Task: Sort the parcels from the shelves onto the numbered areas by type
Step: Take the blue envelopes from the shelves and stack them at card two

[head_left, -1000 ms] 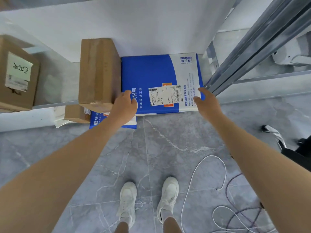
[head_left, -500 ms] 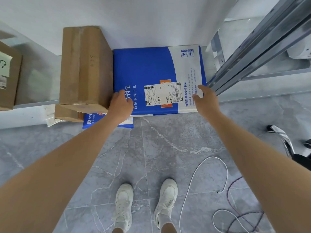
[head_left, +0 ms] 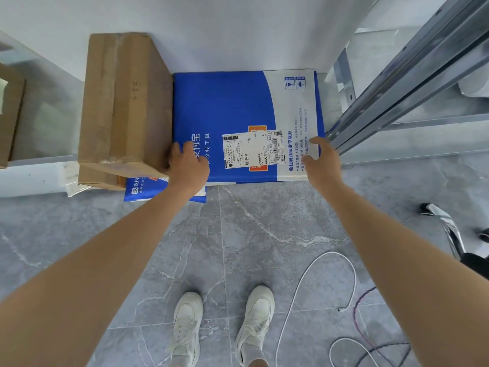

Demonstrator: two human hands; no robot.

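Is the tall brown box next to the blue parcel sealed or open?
Sealed: the brown box has its top flaps closed, with clear tape along the seam.

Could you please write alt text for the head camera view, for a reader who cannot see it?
Both hands, left hand and right hand, rest on the near corners of a blue-and-white parcel on a shelf, beside a brown cardboard box.

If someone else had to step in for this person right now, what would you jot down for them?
Left hand rests on the near left edge of the blue and white parcel; right hand is on its near right corner. Neither grip looks closed yet.
The parcel lies flat on the shelf beside a brown carton; another blue parcel sits on the level below.
No numbered areas are in view, so nothing visible is sorted.
Left: lift this parcel and carry it over.
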